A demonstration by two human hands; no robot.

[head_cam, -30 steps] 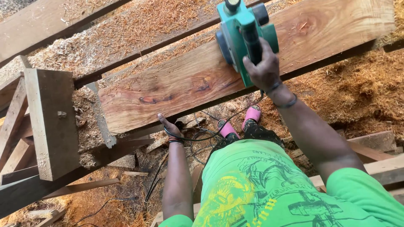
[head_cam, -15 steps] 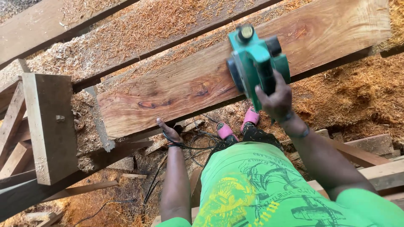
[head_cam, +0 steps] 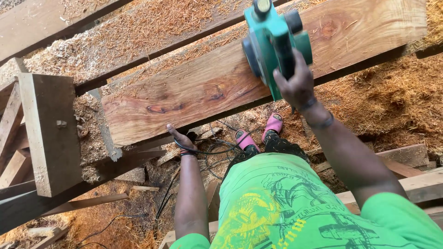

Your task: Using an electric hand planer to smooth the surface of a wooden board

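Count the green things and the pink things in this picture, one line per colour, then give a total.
Green: 2, the planer held by the right hand and the shirt.
Pink: 2, both slippers.
Total: 4.
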